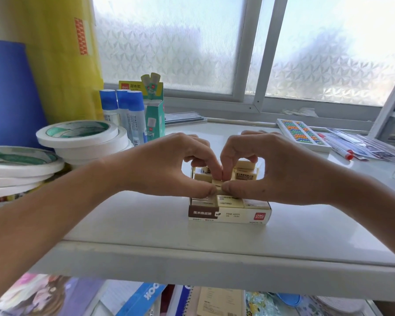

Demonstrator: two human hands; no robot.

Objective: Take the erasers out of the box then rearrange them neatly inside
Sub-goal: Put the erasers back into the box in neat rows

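Note:
A cream and brown eraser box (229,215) stands open on the white shelf (146,224), holding several cream erasers (228,200) in wrappers. My left hand (167,165) and my right hand (274,169) meet over the middle of the box. Both pinch the same eraser (219,184) between thumb and forefinger, just above the others. More erasers (245,173) show at the back of the box, partly hidden by my fingers.
Rolls of white tape (82,137) pile up at the left beside blue-capped glue sticks (132,110) and a glue box (154,115). A bead tray (302,134) and pens (342,149) lie at the right. Notebooks sit below the shelf edge (214,270).

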